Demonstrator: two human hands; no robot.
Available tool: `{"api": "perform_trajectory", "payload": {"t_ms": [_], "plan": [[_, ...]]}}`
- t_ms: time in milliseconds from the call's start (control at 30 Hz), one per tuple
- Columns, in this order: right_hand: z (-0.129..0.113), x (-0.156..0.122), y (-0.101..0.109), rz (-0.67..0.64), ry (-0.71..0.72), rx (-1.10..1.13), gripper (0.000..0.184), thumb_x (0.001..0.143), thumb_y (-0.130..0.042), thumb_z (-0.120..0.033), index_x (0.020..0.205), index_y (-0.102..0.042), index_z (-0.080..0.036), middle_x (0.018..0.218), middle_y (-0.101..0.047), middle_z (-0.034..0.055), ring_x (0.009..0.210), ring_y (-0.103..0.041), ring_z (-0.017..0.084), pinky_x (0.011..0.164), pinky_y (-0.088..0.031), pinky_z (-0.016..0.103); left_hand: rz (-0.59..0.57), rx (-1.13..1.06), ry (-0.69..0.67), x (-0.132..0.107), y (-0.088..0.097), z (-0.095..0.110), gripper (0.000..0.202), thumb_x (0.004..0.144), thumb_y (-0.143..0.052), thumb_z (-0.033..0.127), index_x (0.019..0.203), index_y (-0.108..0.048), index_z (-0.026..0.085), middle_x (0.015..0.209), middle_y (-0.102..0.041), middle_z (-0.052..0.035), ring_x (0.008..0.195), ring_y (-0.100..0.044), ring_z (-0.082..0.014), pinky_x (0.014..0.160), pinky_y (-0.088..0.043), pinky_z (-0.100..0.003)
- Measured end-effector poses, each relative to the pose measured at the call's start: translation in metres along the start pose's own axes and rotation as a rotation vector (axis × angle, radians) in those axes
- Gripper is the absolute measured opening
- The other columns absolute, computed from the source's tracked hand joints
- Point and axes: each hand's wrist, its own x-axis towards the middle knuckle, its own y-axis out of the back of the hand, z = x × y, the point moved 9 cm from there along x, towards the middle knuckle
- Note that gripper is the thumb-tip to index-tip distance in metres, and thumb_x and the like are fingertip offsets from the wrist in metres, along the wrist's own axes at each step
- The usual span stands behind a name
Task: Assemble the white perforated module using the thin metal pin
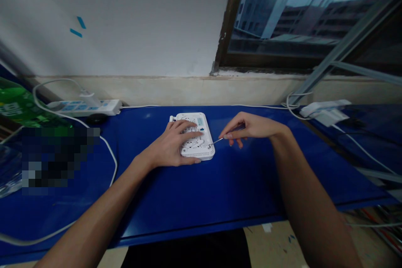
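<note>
A white router (205, 139) with a perforated face and a small label lies flat on the blue table. My left hand (172, 142) spans it from the left, fingers across its top and thumb along the near edge, gripping it. Between the fingertips of my right hand (240, 130) is a thin metal screwdriver (216, 141), slanting down to the left. Its tip meets the router's near right corner, at a small dark hole. The screwdriver's handle end is hidden in my fingers.
A white power strip (109, 106) with a plugged-in adapter stands by the wall. A green bottle (19, 102) and a looping white cable (111, 155) are on the left. At the right, a white packet (326, 111) lies near a metal frame (323, 69). The table's front edge (188, 231) is close to me.
</note>
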Motion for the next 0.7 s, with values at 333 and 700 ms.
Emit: {"api": "perform_trajectory", "payload": {"t_ms": [333,700], "plan": [[0.001,0.003,-0.006,-0.002,-0.067,-0.082,0.036,0.086,-0.07,-0.039,0.111,-0.077,-0.015,0.083,-0.076,0.0075,0.055,-0.064,0.011,0.053,-0.05,0.022,0.004,-0.014,-0.002,-0.001,-0.001,-0.001,0.077,0.076,-0.07,0.072,0.141,-0.055,0.033,0.149,-0.047,-0.0121,0.139,-0.04,-0.0364,0.11,-0.03,-0.057],[-0.039,0.003,-0.003,0.235,0.149,-0.451,0.015,0.084,-0.07,-0.025,0.093,-0.081,-0.023,0.09,-0.08,0.0019,0.08,-0.073,0.018,0.075,-0.054,0.029,0.008,-0.02,-0.002,0.0,-0.002,-0.002,0.079,0.076,-0.071,0.071,0.142,-0.054,0.032,0.15,-0.046,-0.0145,0.14,-0.038,-0.0375,0.112,-0.029,-0.06]]}}
